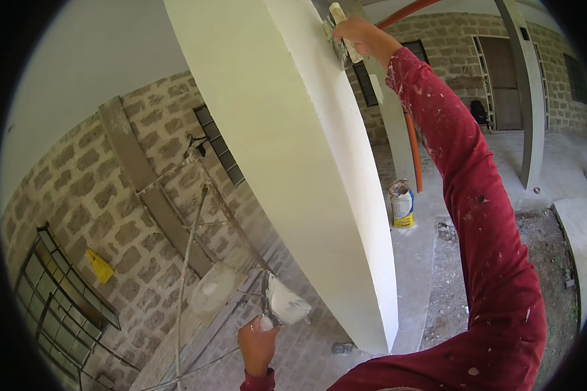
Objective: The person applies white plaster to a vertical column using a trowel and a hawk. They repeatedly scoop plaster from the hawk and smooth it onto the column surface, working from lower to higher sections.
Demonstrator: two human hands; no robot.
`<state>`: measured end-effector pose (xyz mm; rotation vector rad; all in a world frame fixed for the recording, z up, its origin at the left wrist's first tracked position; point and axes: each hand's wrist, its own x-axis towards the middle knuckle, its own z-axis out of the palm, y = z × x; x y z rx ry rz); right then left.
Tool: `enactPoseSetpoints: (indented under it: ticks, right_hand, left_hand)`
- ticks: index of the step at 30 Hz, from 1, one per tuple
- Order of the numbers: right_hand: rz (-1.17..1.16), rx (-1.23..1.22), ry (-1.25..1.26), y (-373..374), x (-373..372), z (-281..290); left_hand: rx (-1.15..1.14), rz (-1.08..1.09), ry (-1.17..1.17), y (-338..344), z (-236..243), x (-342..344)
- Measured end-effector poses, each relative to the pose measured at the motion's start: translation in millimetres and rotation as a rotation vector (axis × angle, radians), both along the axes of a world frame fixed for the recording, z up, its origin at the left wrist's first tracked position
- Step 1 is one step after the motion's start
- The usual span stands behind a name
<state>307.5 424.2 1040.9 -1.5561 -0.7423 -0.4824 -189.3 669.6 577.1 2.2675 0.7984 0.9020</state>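
My right hand [359, 36], at the end of a paint-spattered red sleeve, grips a putty knife [339, 45] with a pale handle, its blade against the upper side face of a white square column [306, 182]. Low at the centre-left, my left hand [257, 342] is closed round the handle of a wider metal blade [284, 303] loaded with white paste. The left blade is held out beside the lower part of the column, in front of the scaffold.
Metal scaffolding [202, 195] with a plank stands left, before a stone-block wall [78, 176] with barred windows. Behind the column are an open sack [402, 205], an orange pipe [412, 156], further posts [528, 117], a door [502, 85] and a dirt strip [502, 274] beside the concrete walkway.
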Motion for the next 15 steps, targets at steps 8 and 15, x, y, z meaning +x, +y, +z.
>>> enactPoseSetpoints:
  ticks: [8,15]
  right_hand:
    - [0.017,0.056,-0.306,-0.4,-80.4,-58.8]
    - [-0.022,0.166,0.018,-8.4,2.5,-19.4]
  left_hand:
    - [-0.027,0.137,0.100,34.2,-65.7,-28.5]
    - [-0.155,0.064,0.050,33.3,-57.1,2.1]
